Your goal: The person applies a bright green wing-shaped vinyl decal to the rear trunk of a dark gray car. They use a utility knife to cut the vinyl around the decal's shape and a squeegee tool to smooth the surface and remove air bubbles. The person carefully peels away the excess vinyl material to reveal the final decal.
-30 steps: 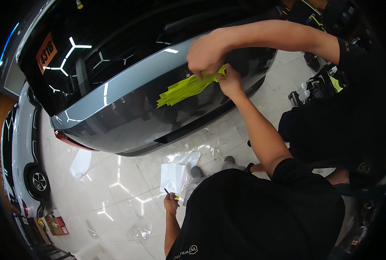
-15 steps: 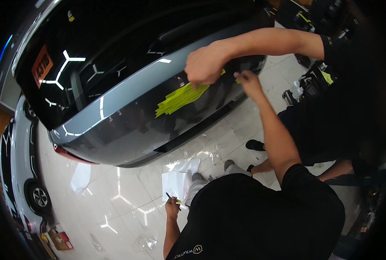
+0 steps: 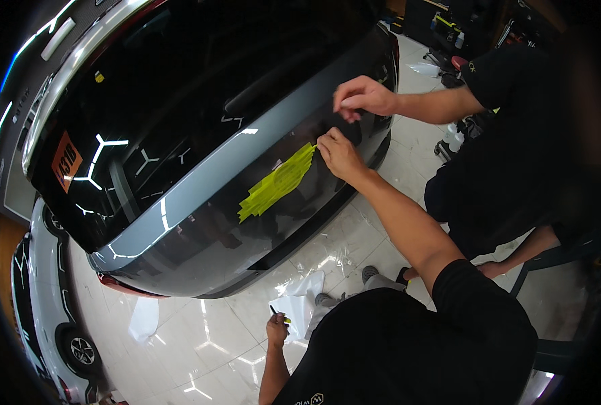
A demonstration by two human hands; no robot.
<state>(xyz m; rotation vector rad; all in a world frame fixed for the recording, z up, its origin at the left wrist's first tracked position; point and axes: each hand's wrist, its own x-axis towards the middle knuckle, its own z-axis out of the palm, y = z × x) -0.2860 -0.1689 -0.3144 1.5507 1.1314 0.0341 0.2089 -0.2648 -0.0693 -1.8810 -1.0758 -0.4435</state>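
Tape (image 3: 277, 182) | your right hand (image 3: 342, 156) is touching its end, can't tell if pinching | left hand (image 3: 277, 330) is gripping dark tool (image 3: 272, 310) | crooked tugging's probably risking wrinkles

- Right hand (image 3: 341, 156) touches yellow tape (image 3: 277, 182) above the lower edge of the tailgate (image 3: 179, 246).
- Left hand (image 3: 277, 331) holds a slim dark tool (image 3: 272, 310).
- A co-worker's hand (image 3: 364, 98) is nearby.

Right arm (image 3: 408, 216) is stretched way out front, pretty much straight, with the right hand's (image 3: 342, 158) fingers bent and bunched together. Left forearm (image 3: 274, 374) is held low, left hand (image 3: 277, 329) closed in a loose grip.
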